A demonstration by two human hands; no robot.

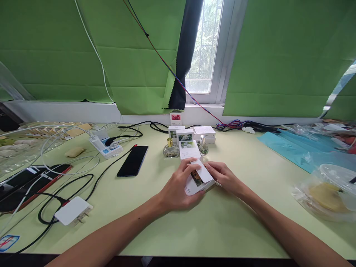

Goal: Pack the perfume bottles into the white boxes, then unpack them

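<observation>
And there's the white box [197, 178], right of the phone [132, 161] and slightly nearer the person, tilted between both hands. The left hand [178, 187] curls half-closed around it, while the right hand [224, 177], nearer its open end, pinches a flap [218, 183]; the long axis is hard to tell.

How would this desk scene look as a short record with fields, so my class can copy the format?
Surface: pale green table
Left hand: gripping a flowered white box
Right hand: fingers at that box's end
Behind the hands: more small boxes; gold-capped bottle; silver-capped bottle
Left side: dark phone; power strip; white plug adapter
Right side: blue sheets; lidded clear container
Backdrop: green blinds, window
</observation>
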